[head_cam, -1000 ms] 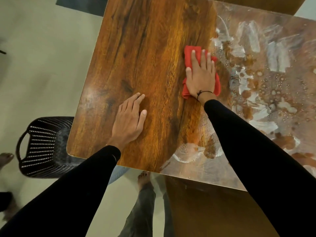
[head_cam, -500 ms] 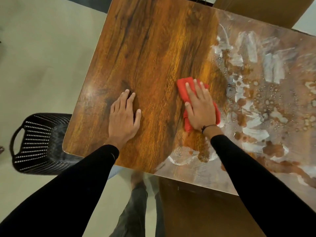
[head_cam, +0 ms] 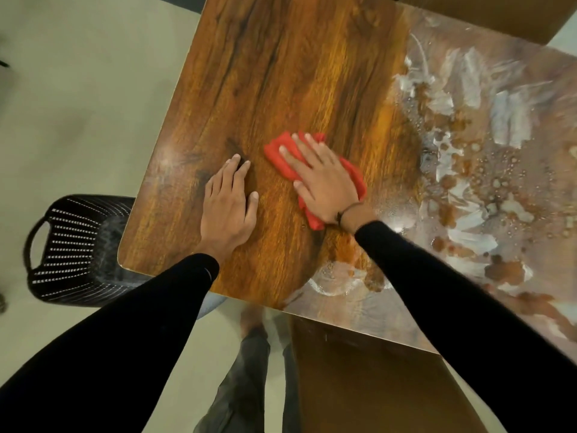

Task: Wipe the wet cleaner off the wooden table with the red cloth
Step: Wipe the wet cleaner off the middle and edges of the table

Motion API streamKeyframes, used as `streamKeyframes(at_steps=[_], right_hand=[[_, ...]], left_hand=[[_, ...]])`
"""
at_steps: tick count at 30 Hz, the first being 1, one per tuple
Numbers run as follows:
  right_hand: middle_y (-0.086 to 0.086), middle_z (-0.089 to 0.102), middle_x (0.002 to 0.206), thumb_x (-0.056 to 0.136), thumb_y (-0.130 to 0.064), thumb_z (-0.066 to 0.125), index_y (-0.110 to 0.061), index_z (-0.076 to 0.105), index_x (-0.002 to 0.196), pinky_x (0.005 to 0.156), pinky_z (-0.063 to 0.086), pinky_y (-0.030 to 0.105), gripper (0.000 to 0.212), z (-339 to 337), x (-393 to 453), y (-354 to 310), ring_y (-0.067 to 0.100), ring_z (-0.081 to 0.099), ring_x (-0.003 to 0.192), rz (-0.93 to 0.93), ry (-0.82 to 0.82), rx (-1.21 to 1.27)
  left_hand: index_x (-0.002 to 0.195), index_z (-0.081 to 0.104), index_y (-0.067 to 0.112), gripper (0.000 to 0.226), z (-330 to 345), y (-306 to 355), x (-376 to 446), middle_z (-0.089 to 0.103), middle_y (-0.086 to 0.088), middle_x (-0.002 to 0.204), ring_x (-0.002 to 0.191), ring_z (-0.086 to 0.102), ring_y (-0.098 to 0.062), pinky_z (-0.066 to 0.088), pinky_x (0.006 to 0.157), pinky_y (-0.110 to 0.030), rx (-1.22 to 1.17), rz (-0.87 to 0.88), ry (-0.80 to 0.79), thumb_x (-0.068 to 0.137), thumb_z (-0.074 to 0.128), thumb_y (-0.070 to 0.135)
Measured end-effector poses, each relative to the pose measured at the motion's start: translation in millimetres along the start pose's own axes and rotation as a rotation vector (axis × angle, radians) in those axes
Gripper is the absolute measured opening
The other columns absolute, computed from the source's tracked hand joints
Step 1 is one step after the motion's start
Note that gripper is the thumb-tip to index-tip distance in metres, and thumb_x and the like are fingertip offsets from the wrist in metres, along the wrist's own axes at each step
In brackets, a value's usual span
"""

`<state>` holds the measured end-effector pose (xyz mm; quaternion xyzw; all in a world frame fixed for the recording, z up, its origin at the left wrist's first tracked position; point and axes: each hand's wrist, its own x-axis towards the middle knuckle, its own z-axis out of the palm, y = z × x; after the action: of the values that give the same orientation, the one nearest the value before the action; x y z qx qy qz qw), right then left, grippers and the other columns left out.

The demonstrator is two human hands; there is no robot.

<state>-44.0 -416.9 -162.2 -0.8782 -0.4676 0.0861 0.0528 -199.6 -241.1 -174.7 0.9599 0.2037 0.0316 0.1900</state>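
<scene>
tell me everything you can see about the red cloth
The red cloth is a soft, bright red fabric, bunched and folded rather than spread flat. It lies on the wooden table, on the clean-looking wood left of the white wet cleaner. The right hand presses flat on top, fingers spread, covering its middle; red edges show past the fingertips, by the wrist and on the right. The left hand rests beside it, not touching.
</scene>
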Motion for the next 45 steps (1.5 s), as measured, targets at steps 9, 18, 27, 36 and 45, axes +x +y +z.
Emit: streamKeyframes(at_steps=[9,18,27,36,45], right_hand=[[0.007,0.01,0.187,0.111,-0.04,0.039,-0.026,0.018,0.179,0.139,0.012,0.058,0.072,-6.3,-55.6,63.8,0.031,0.008,0.173,0.129,-0.004,0.053],[0.011,0.011,0.186,0.111,-0.042,0.037,-0.027,0.015,0.179,0.14,0.012,0.056,0.073,1.5,-7.0,17.3,0.035,0.009,0.172,0.118,0.022,0.01],[0.003,0.003,0.188,0.11,-0.041,0.04,-0.03,0.014,0.179,0.141,0.004,0.052,0.075,18.5,-153.6,17.7,0.028,0.003,0.174,-0.149,-0.092,0.013],[0.009,0.009,0.187,0.108,-0.036,0.043,-0.029,0.014,0.179,0.14,0.003,0.051,0.077,13.3,-77.7,1.3,0.033,0.007,0.173,0.196,0.029,0.045],[0.004,0.0,0.188,0.11,-0.041,0.044,-0.032,0.009,0.179,0.141,-0.006,0.047,0.078,40.5,-193.1,-24.6,0.028,-0.001,0.174,-0.259,-0.094,0.003]], left_hand=[[0.167,0.039,0.012,0.059,-0.2,2.5,0.6,0.032,-0.011,0.177,0.164,0.03,-0.029,0.022,0.133,-0.047,0.006,0.024,0.008,0.113,0.048,0.034],[0.167,0.039,0.011,0.059,-0.8,-2.9,-1.6,0.032,-0.012,0.177,0.164,0.028,-0.029,0.02,0.133,-0.046,0.009,0.02,0.016,0.113,0.049,0.033],[0.166,0.041,0.01,0.059,-4.7,1.3,0.1,0.034,-0.013,0.176,0.163,0.031,-0.03,0.022,0.132,-0.046,0.011,0.034,0.025,0.111,0.05,0.031],[0.164,0.043,0.016,0.054,-4.2,3.0,-3.9,0.034,-0.012,0.175,0.163,0.031,-0.03,0.023,0.132,-0.049,0.08,0.108,0.005,0.112,0.046,0.032],[0.164,0.044,0.018,0.053,-7.3,5.5,-4.5,0.035,-0.011,0.175,0.163,0.032,-0.029,0.024,0.131,-0.049,0.095,0.106,0.01,0.112,0.044,0.032]])
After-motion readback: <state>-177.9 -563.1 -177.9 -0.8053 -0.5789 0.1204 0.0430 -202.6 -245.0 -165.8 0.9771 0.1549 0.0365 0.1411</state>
